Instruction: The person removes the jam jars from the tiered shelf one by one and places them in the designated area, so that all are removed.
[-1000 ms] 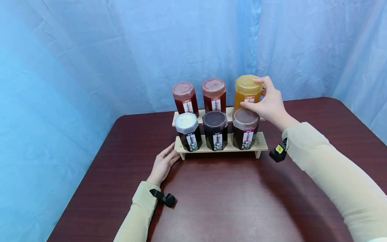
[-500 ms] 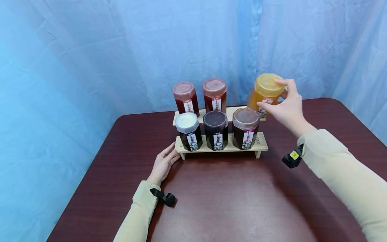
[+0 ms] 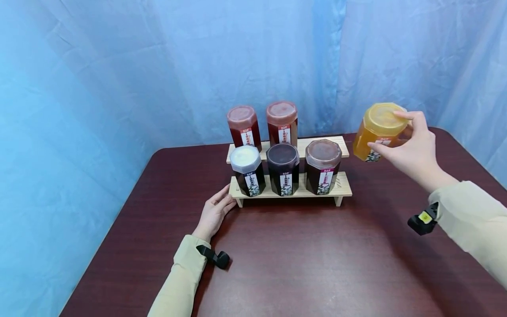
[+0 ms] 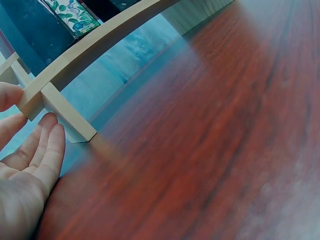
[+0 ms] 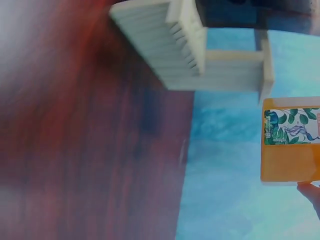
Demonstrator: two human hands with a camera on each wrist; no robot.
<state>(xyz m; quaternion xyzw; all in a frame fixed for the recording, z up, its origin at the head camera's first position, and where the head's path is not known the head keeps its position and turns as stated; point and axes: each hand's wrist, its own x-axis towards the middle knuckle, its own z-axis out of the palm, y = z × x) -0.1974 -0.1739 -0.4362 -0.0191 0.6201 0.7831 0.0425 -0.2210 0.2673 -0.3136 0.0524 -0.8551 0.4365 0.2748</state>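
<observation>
My right hand (image 3: 416,145) grips an octagonal jar (image 3: 376,132) of amber-yellow contents with a yellow lid. It is held tilted in the air, right of a two-step wooden rack (image 3: 341,187). In the right wrist view the jar (image 5: 287,162) shows its leafy label, with a fingertip at its edge. My left hand (image 3: 214,215) is at the rack's left end. In the left wrist view, thumb and forefinger pinch the end of the lower shelf (image 4: 32,102), the other fingers beside its leg. Two red jars, including one with a pink lid (image 3: 282,112), stand on the upper step.
On the lower step are a white-lidded jar (image 3: 245,160), a black-lidded jar (image 3: 282,156) and a brown-lidded jar (image 3: 323,154). The upper step's right end (image 3: 328,145) shows bare wood. The dark red table (image 3: 297,259) ends at a blue curtain (image 3: 237,53) behind.
My right hand has lifted the yellow jar off the upper step's right end and carried it rightward, past the rack. My left hand and the other jars have stayed in place.
</observation>
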